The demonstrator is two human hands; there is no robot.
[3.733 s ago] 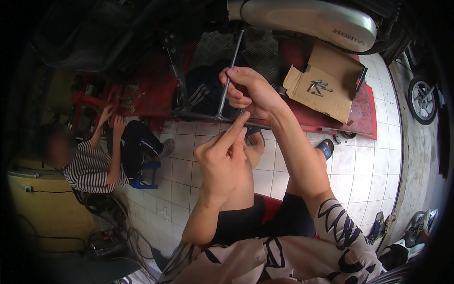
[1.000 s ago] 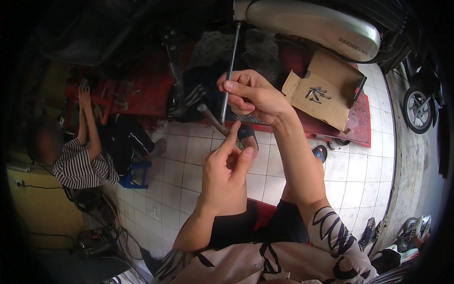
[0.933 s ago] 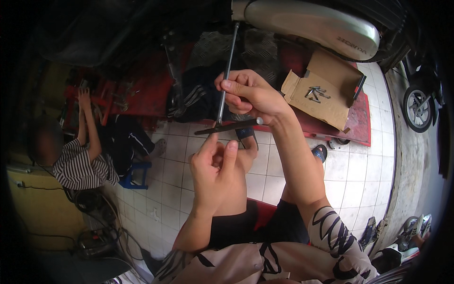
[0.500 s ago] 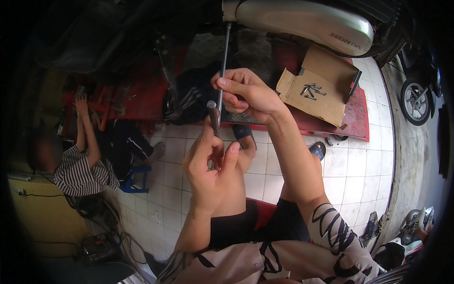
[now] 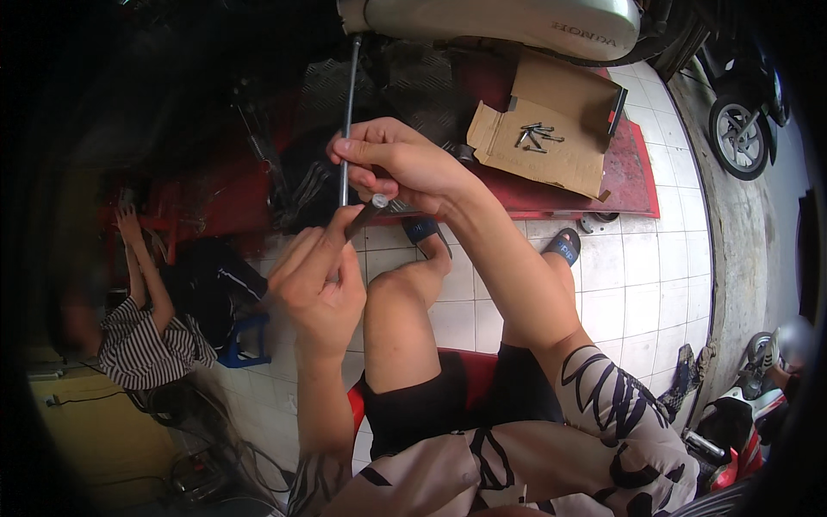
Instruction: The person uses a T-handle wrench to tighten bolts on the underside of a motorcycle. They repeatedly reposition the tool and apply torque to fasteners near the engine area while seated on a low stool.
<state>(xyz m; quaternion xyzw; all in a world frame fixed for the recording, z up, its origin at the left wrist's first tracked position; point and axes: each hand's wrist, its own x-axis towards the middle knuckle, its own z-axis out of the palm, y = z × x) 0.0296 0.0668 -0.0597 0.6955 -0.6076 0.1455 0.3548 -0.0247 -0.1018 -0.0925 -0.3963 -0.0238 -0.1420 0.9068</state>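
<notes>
A T-handle wrench (image 5: 351, 86) runs with its long thin shaft up to the lower edge of a silver motorcycle cover (image 5: 500, 24). My left hand (image 5: 320, 289) is closed on the crossbar at the near end, and one blunt round end of the bar pokes out above the fingers. Higher up, my right hand (image 5: 401, 164) has its thumb and fingers curled lightly around the shaft. Where the wrench tip meets the motorcycle is too dark to make out.
To the right, an opened cardboard box (image 5: 560, 172) holding several bolts (image 5: 536, 135) rests on a red platform (image 5: 639, 164). At left a person in a striped shirt (image 5: 155, 351) sits by a blue stool (image 5: 247, 340). Another motorcycle's wheel (image 5: 739, 136) stands far right.
The crossbar has turned: its visible end has swung from left of the shaft to right of it, my left hand turning along. The whole view has shifted, so things appear further left.
</notes>
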